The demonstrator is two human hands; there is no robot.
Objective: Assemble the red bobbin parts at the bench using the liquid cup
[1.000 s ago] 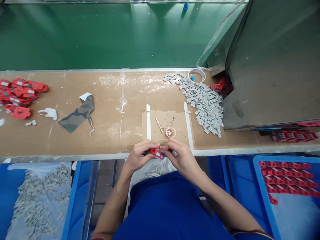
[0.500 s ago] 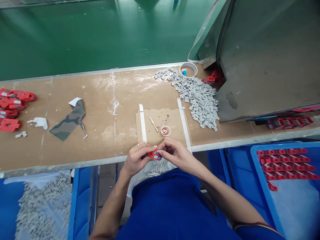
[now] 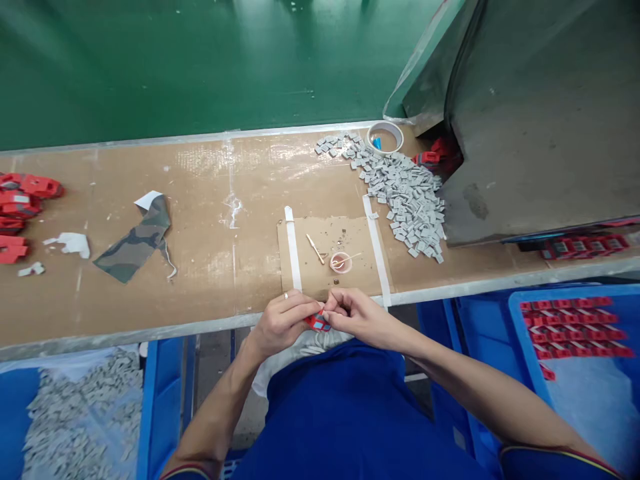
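Red part: gripped by left hand, apparently steadied for right hand, pinching its edge; cup beyond both, within reach.

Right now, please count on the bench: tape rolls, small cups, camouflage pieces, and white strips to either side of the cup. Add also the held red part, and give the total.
Tape roll: 1
Small cup: 1
Camouflage piece: 1
White strips: 2
Red part, in left hand: 1
Total: 6
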